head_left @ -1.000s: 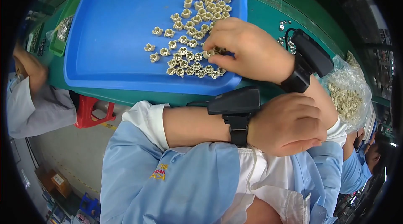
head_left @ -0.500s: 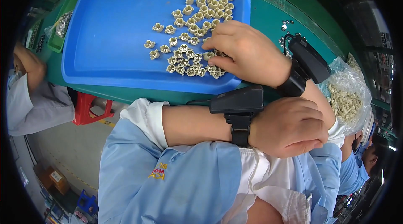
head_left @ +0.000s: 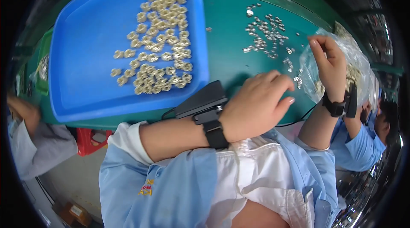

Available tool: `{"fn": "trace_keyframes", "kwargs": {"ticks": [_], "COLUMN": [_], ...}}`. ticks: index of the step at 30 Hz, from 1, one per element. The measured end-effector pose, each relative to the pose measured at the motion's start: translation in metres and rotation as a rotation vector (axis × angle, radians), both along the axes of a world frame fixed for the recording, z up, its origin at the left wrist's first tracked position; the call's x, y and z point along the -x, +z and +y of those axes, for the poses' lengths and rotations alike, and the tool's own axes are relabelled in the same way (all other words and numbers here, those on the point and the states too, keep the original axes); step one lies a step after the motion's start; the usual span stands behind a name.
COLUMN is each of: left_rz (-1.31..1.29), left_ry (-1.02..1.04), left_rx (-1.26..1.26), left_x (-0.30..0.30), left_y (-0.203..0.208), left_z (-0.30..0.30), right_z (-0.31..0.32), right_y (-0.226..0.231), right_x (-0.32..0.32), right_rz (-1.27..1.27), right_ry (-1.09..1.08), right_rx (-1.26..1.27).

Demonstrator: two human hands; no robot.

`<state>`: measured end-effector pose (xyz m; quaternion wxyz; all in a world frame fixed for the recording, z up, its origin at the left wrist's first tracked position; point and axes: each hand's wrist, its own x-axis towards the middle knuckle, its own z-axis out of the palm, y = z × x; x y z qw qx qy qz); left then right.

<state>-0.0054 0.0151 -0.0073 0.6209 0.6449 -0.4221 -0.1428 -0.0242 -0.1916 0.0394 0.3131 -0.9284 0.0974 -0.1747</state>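
Note:
My left hand (head_left: 258, 107) is over the green table's near side, palm down. Its fingers are bent and the thumb stands apart, with nothing visible between them. My right hand (head_left: 331, 63) is raised beside a clear plastic bag (head_left: 361, 52) of beige parts. Its thumb and forefinger come together at the tips; whatever they may hold is too small and blurred to make out. To the left, many small beige cup-shaped parts (head_left: 160, 48) stand along the right side of a blue tray (head_left: 85, 57). Small shiny metal pieces (head_left: 267, 31) lie scattered on the table between tray and bag.
Black devices are strapped to both wrists. A green bin (head_left: 44, 63) with a clear bag stands beyond the tray's left. Co-workers sit at left (head_left: 25, 134) and right (head_left: 363, 142). A red stool (head_left: 92, 141) is below the table at left.
My right hand has left the beige parts in the tray and swung right to the bag. My left hand has moved up and left, its fingers loosening. The view has shifted right.

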Motion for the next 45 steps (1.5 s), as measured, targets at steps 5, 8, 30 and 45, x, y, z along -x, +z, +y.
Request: {"fn": "trace_keyframes", "kwargs": {"ticks": [5, 8, 30, 45], "left_rz": [-0.004, 0.013, 0.862, 0.816], "left_ry": [-0.183, -0.196, -0.172, -0.045], "left_rx": [-0.206, -0.235, 0.139, 0.245], "left_x": [-0.001, -0.001, -0.007, -0.010], "left_y": [0.002, 0.002, 0.008, -0.003], "left_z": [-0.003, -0.004, -0.011, -0.009], "right_z": [-0.052, -0.057, 0.037, 0.006], "right_y": [-0.021, -0.033, -0.010, -0.002], "right_x": [0.074, 0.087, 0.039, 0.002], "right_rz": [0.188, 0.363, -0.163, 0.101], "right_ry": [-0.397, -0.592, 0.384, 0.215], "right_rx": [0.047, 0.193, -0.204, 0.002]}}
